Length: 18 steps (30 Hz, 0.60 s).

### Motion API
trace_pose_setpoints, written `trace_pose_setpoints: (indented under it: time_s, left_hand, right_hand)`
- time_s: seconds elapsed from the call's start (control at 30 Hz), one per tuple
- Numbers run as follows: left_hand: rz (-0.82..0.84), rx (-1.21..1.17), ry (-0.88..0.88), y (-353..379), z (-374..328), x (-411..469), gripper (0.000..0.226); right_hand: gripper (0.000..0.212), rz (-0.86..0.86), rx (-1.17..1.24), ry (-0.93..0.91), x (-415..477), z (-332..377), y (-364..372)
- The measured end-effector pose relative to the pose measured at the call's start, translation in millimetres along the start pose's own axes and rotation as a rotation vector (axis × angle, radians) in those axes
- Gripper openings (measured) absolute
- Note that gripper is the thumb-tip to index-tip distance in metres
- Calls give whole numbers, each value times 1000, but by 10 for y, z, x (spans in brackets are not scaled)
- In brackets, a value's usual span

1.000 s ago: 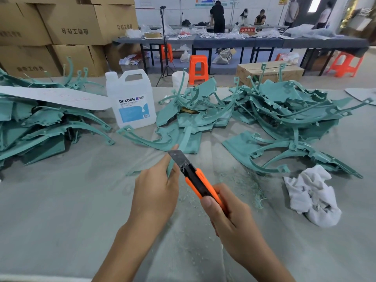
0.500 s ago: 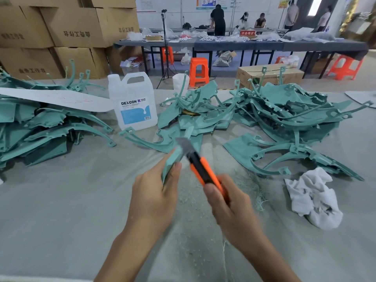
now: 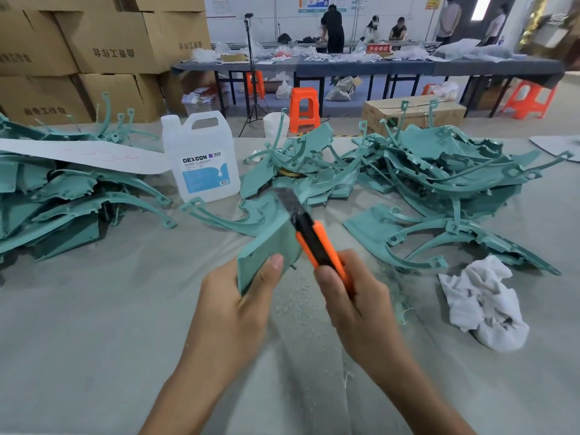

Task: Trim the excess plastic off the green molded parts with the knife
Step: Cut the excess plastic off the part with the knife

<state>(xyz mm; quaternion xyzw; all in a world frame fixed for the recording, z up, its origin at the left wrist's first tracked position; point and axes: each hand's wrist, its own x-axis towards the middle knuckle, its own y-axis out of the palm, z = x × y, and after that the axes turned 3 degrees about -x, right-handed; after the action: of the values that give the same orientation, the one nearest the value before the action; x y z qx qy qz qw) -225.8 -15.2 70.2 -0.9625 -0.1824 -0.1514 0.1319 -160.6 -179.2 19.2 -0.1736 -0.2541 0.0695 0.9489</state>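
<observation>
- The left hand (image 3: 232, 309) holds one green molded part (image 3: 266, 243) up off the surface (image 3: 94, 324), just ahead of the person; its grip is clamped on the part's near end, thumb pressed across the face.
- The right hand (image 3: 354, 302) has its grip wrapped round the orange handle of the knife (image 3: 317, 243). The dark blade points toward 11 o'clock and lies along the part's right-hand edge.
- Pale green shavings (image 3: 301, 296) lie scattered on the surface beneath and between the two hands.
- From 12 to 2 o'clock sits a tangled heap of green parts (image 3: 439, 171); a few spill toward the hands at 1 o'clock.
- At 9 to 10 o'clock lies a second heap (image 3: 62, 196), with a white strip (image 3: 78, 153) draped over its top.
- A clear DEXCON jug (image 3: 202, 158) stands upright at 11 o'clock, between the two heaps.
- A crumpled white rag (image 3: 483, 302) lies at 3 o'clock, just beside the nearest parts.
- Beyond the surface at 10 o'clock are stacked cardboard boxes (image 3: 110, 42).
</observation>
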Motion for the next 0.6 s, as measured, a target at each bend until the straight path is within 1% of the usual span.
trace_pose_setpoints:
  time_s: [0.07,0.1,0.17,0.23,0.3,0.37,0.4,0.43,0.47,0.53,0.57,0.6]
  left_hand:
    - [13,-23,18,-34,-28,-39,24]
    - [22,-22,20,-52,-43,-52,20]
    - [27,-9,-5,-65,-35,-44,26]
    - [-5,49,-48,-40,5,-15,37]
    - [-28,106,-84,-4,38,21,42]
    - [-40,133,-75,12,59,34,40]
    - [-44,139,-63,8,62,21,41]
    - [-44,131,-58,1,61,0,45]
    - [-33,108,-51,-8,48,-26,44]
    - [37,53,-9,-8,3,-81,28]
    - [75,41,23,2,-22,-104,26]
    - [105,45,48,12,-48,-115,28]
  right_hand:
    - [37,-66,-93,101,174,-48,-92]
    - [39,-95,-123,154,246,-83,-144]
    - [42,-150,-15,211,276,-119,-198]
    - [39,-145,87,139,172,-46,-176]
    - [31,-53,108,-12,-25,50,-102]
    - [23,84,53,-115,-154,70,-25]
    - [24,107,1,-109,-149,46,-7]
    - [28,87,-25,-55,-92,-7,-8]
    - [34,49,-52,38,-6,-74,-24]
    - [40,-6,-151,233,172,-187,-106]
    - [41,-21,-116,307,227,-226,-140]
    - [40,-48,20,365,248,-253,-160]
